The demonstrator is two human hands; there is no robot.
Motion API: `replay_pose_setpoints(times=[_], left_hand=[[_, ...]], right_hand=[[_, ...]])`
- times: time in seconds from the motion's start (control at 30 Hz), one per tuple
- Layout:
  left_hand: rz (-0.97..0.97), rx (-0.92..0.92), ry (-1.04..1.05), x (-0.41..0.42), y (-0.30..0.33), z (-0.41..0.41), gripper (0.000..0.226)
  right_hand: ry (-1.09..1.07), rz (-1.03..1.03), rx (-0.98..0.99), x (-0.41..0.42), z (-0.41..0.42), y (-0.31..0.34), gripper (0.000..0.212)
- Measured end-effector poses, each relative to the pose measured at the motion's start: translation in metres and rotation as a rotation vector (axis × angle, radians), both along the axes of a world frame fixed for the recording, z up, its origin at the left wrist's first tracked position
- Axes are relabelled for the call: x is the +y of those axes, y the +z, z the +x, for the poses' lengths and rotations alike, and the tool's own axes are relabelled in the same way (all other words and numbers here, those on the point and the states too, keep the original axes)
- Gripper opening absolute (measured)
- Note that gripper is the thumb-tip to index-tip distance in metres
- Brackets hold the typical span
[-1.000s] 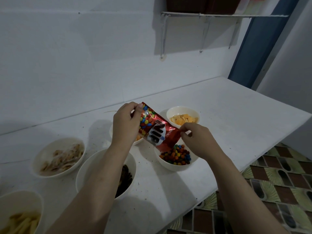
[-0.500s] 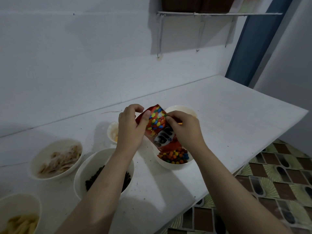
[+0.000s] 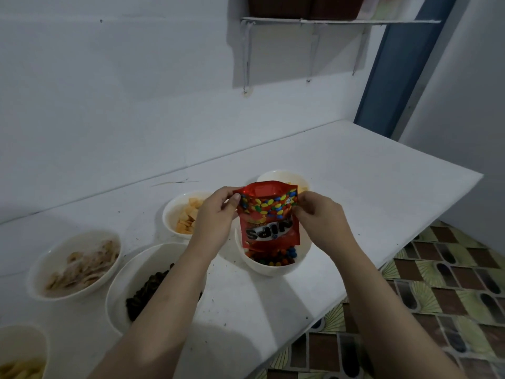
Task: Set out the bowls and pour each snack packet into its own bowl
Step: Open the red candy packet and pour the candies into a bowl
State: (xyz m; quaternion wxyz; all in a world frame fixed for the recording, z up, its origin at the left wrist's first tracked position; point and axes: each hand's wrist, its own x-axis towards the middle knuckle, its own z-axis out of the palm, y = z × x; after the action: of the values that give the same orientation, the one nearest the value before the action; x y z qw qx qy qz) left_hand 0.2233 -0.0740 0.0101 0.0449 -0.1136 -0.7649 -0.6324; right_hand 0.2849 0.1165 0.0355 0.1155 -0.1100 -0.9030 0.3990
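Packet (image 3: 269, 217) now upended, pinched by left hand (image 3: 216, 214), right hand (image 3: 318, 214).

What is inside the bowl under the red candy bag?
Colourful coated candies lie in the white bowl. The upside-down red Nips packet, held by the left hand and right hand, covers the back of the bowl, so the rest is hidden.

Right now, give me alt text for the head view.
Both hands, left hand and right hand, hold a red candy packet upside down over a white bowl of coloured candies. Five other filled bowls sit on the white table.
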Motion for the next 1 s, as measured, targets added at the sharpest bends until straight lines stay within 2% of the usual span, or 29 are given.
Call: replay_pose_setpoints(times=[0.1, 0.3, 0.5, 0.63, 0.7, 0.77, 0.9, 1.0], left_hand=[[0.009, 0.032, 0.017, 0.004, 0.004, -0.003, 0.025], [-0.011, 0.065, 0.020, 0.007, 0.015, -0.006, 0.023], [-0.037, 0.053, 0.039, 0.009, 0.017, -0.006, 0.021], [-0.041, 0.067, 0.059, 0.013, 0.021, -0.004, 0.022], [-0.050, 0.086, 0.073, 0.012, 0.022, -0.005, 0.022], [-0.068, 0.086, 0.084, 0.012, 0.021, -0.005, 0.022], [-0.045, 0.059, 0.072, 0.013, 0.020, -0.004, 0.021], [0.009, 0.049, -0.007, 0.016, 0.023, 0.001, 0.016]], right_hand=[[-0.007, 0.120, 0.005, 0.002, 0.000, 0.007, 0.021], [-0.039, 0.131, 0.067, 0.007, 0.000, 0.010, 0.021], [-0.013, 0.127, 0.048, 0.009, 0.000, 0.015, 0.017], [0.063, -0.160, 0.118, 0.002, 0.002, 0.020, 0.031], [0.025, -0.273, 0.189, 0.000, -0.001, 0.018, 0.024], [-0.004, -0.316, 0.241, 0.002, -0.003, 0.015, 0.014], [0.091, -0.422, 0.194, 0.004, -0.003, 0.010, 0.018], [0.041, -0.433, 0.246, 0.003, -0.002, 0.005, 0.009]])
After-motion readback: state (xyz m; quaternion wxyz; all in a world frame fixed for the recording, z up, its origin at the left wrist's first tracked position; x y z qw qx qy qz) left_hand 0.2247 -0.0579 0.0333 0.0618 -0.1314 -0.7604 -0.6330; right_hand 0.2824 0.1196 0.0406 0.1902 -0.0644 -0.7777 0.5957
